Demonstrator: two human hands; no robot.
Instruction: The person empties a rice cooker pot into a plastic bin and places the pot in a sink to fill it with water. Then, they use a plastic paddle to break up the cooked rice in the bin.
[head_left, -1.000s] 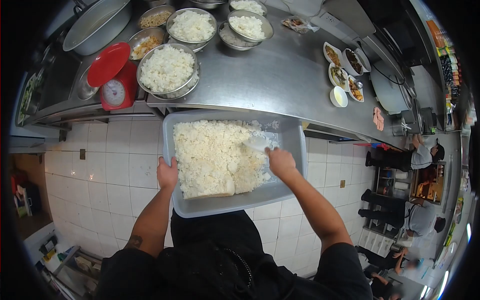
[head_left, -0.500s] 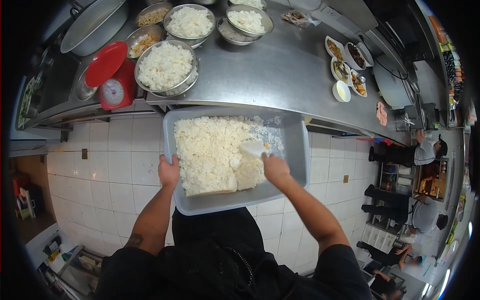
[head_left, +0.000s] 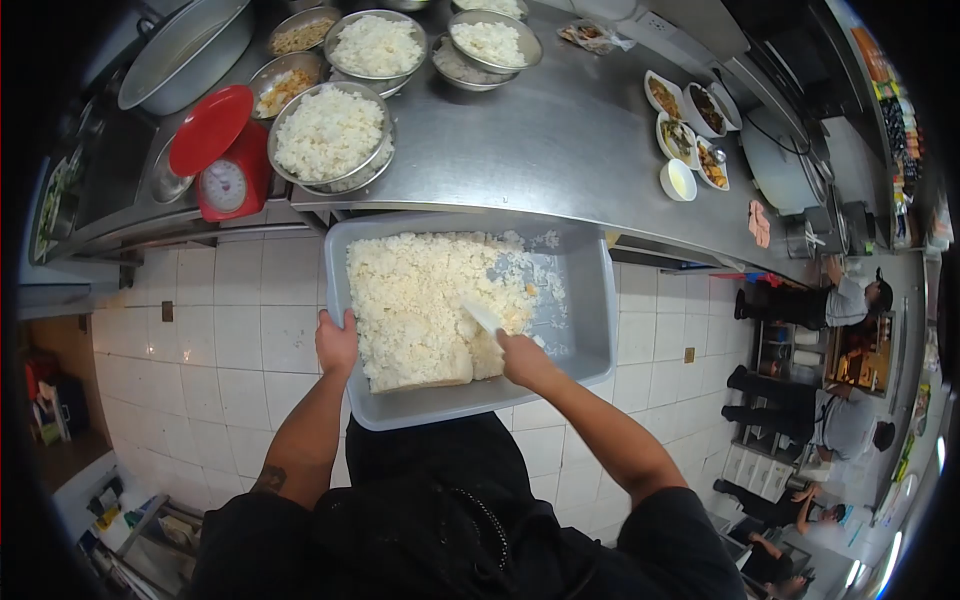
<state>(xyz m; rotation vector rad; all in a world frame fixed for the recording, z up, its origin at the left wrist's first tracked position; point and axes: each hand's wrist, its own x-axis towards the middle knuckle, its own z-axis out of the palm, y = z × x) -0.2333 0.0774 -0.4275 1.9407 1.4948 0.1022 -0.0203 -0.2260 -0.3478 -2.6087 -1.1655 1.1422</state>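
A grey plastic tub (head_left: 590, 300) stands before me against the counter's front edge, with a big block of cooked white rice (head_left: 410, 310) filling its left and middle. My left hand (head_left: 336, 342) grips the tub's left wall, thumb over the rim. In my right hand (head_left: 525, 360) is a white rice paddle (head_left: 482, 316), its handle hidden in my closed fingers. The paddle's blade is tilted edge-on against the rice near the middle of the tub. Loose grains cling to the tub's bare right part.
On the steel counter (head_left: 560, 130) are metal bowls of rice (head_left: 330, 133), a red scale (head_left: 232, 185), a large basin (head_left: 190, 60) and white dishes of food (head_left: 676, 138). Several people (head_left: 845, 300) work at the far right. The floor is white tile (head_left: 240, 340).
My right hand has moved left and slightly toward me with the rice paddle. Its blade has turned from flat to edge-on. My left hand keeps its place on the tub.
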